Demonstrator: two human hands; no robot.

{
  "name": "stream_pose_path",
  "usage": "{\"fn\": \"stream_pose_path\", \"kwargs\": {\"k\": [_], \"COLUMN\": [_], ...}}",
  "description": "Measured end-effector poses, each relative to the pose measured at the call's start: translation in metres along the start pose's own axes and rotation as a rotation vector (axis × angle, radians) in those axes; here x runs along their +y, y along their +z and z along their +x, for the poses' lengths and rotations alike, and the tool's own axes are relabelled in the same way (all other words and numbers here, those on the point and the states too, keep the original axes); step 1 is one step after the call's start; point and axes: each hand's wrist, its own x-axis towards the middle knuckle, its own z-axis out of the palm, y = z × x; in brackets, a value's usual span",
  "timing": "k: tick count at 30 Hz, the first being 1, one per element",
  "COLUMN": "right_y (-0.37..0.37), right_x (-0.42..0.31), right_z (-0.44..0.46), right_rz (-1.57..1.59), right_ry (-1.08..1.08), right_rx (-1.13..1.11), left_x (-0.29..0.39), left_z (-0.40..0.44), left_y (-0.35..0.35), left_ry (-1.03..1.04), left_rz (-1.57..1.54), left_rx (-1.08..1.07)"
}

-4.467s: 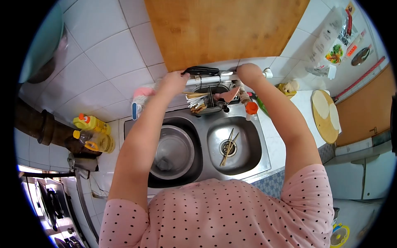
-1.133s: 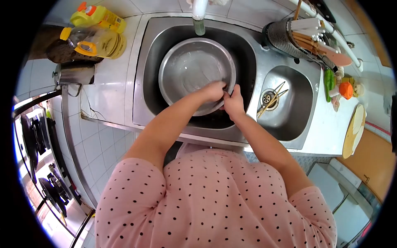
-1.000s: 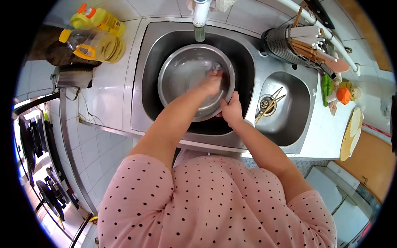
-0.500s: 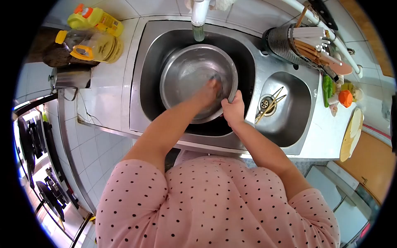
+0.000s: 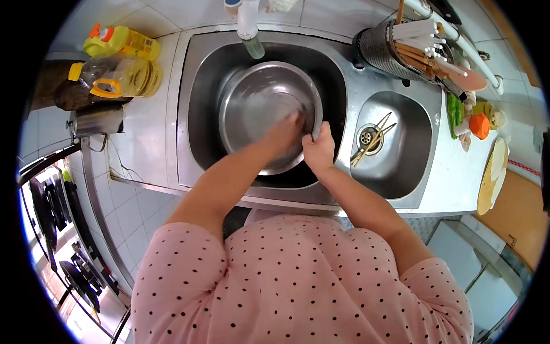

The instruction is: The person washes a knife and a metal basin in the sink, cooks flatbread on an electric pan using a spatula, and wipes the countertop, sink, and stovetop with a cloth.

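A round stainless steel basin (image 5: 246,109) sits in the large sink bowl (image 5: 200,103). My left hand (image 5: 288,127) is inside it, against the inner wall on the right side. Its fingers look curled and are smeared by motion; a greyish patch shows at them, too blurred to name. My right hand (image 5: 319,150) grips the basin's rim at the lower right, thumb over the edge and fingers hidden beneath. Above the basin's far side hangs the faucet (image 5: 248,26), its clear nozzle pointing down.
On the right, the smaller sink bowl (image 5: 404,143) holds chopsticks (image 5: 375,140) over its drain. Behind it stands a utensil holder (image 5: 381,51). An oil bottle (image 5: 134,77), a yellow detergent bottle (image 5: 123,43) and a metal pot (image 5: 100,119) are at left.
The view has shifted slightly, so the faucet and basin appear farther left. My left hand is still blurred inside the basin, and my right hand keeps its hold on the rim.
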Motion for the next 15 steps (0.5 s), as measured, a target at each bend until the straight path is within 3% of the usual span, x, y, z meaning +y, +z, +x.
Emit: {"fn": "stream_pose_path", "kwargs": {"k": [2,6,9,11,13,15], "right_y": [0.001,0.003,0.002,0.001,0.000,-0.001], "right_x": [-0.001,0.002,-0.002,-0.001,-0.002,-0.002], "right_z": [-0.004,-0.001,-0.002,-0.003,-0.003,-0.002], "right_rz": [0.019,-0.006,0.045,0.018,-0.051,-0.065], "right_ry": [-0.003,-0.091,-0.086,-0.072,-0.055,-0.050], "right_rx": [0.010,0.039,0.030,0.016,-0.010,-0.030], "left_x": [-0.014,-0.062,-0.069,-0.062,-0.032,-0.035], "left_z": [0.037,0.023,-0.023,-0.045,-0.047,-0.035], "left_y": [-0.014,-0.028,-0.027,-0.006,-0.007,0.031], "left_ry": [-0.244,-0.319,-0.225,-0.261,-0.114,0.145], "left_rz": [-0.091,0.809,0.854,0.725,0.468,0.211], "left_rx": [0.157,0.046,-0.048,-0.144,-0.441,-0.160]}}
